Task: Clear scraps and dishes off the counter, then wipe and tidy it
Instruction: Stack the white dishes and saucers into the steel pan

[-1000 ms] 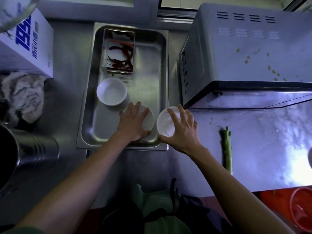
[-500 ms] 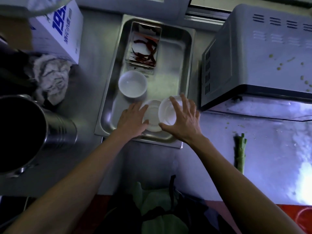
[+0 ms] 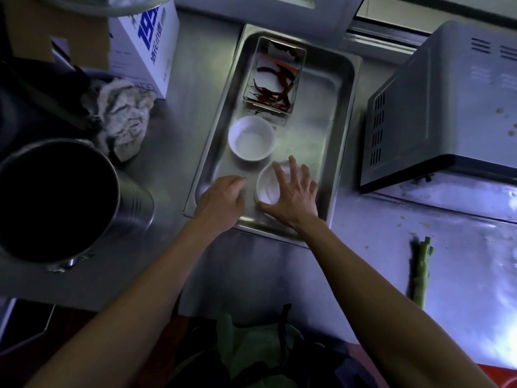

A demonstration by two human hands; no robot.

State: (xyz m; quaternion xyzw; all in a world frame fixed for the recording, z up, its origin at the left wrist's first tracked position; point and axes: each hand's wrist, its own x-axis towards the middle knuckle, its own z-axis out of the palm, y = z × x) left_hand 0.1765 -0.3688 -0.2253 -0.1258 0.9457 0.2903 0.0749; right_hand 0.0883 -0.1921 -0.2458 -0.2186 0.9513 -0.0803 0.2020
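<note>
While right hand (image 3: pixel 293 197) grips bowl (image 3: pixel 267 189), left hand (image 3: pixel 221 200) beside it

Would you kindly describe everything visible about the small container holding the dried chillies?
The chilli container is a small rectangular box that looks like clear plastic or glass with thin rims. It sits upright at the far end of the steel tray, holding several dark red dried chillies. Neither hand touches it; the white bowl sits just in front.

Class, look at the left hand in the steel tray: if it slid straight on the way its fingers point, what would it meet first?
Probably the lower white bowl that the right hand grips: the left hand points up and to the right, towards its rim. Depth is unclear, so the fingers might pass between it and the upper white bowl.
</note>
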